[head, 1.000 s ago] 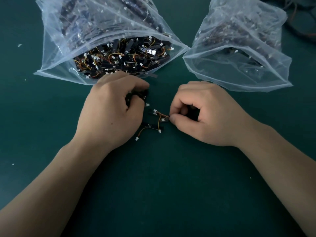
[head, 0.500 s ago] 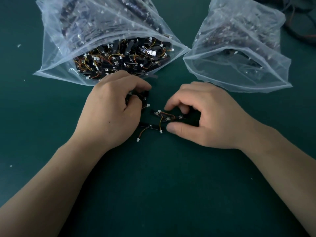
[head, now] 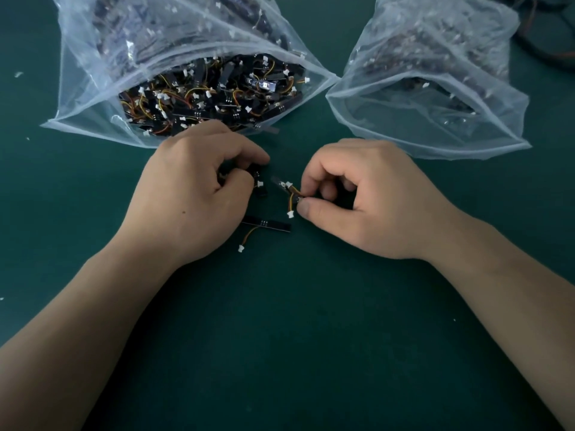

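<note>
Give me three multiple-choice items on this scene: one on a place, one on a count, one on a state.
1. Where is the loose black strip?
A) on the green mat beside the left hand
B) inside a bag
C) on a forearm
2. How many clear bags lie on the mat?
A) one
B) two
C) four
3. What is the right hand doing?
A) lying flat
B) pinching a wired strip
C) gripping a bag
Key: 1 A, it lies bare on the mat; 2 B, the left bag and the right bag; 3 B, thumb and forefinger close on it.
</note>
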A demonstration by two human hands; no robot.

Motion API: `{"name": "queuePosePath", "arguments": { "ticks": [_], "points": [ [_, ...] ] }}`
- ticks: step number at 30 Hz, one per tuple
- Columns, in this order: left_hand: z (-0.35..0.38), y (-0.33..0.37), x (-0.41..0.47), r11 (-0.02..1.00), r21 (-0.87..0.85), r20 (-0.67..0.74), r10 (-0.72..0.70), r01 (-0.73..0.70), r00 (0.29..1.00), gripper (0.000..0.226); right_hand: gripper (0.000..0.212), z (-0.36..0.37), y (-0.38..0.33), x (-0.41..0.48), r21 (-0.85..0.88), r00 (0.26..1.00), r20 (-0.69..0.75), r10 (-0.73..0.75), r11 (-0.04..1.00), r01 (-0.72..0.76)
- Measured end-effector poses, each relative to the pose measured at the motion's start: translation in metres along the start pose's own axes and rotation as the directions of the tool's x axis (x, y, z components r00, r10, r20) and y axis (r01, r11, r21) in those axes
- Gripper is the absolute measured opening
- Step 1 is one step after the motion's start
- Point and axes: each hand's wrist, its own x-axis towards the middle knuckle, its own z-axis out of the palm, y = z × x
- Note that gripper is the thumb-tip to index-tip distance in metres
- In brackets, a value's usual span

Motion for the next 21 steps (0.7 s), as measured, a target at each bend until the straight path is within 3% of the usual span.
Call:
{"name": "queuePosePath", "arguments": {
  "ticks": [7,10,13,16,19,21],
  "points": [
    [-0.0045,0.0019,-0.0034,0.994,-0.095,0.035,-0.045,0.048,0.998,0.038,0.007,0.0001,0.0031,0.0010,0.062,0.968,0.101,-0.230,0.972,0.225],
    [-0.0041,0.0026,-0.0039,0.994,-0.105,0.043,-0.025,0.029,0.999,0.037,0.007,0.0000,0.0031,0.0004,0.126,0.962,0.071,-0.262,0.959,0.252],
    [-0.0045,0.0030,-0.0031,0.986,-0.153,-0.062,-0.075,0.065,0.995,0.032,0.009,-0.0048,0.0051,-0.0010,0.242,0.984,-0.091,-0.155,0.955,0.173],
    [-0.0056,0.0032,-0.0035,0.982,-0.087,-0.182,-0.180,0.167,0.967,0.024,0.009,-0.0028,0.0054,-0.0012,0.275,0.978,-0.210,-0.010,0.959,0.069],
    [-0.0046,0.0071,-0.0056,0.981,0.044,-0.090,-0.182,0.187,0.979,0.021,0.008,0.0012,0.0047,0.0002,0.285,0.979,-0.199,0.050,0.958,0.009],
    [-0.0053,0.0091,-0.0057,0.988,0.069,0.010,-0.141,0.140,0.990,0.022,0.010,0.0006,0.0053,0.0007,0.250,0.993,-0.111,0.039,0.968,-0.010]
  ]
}}
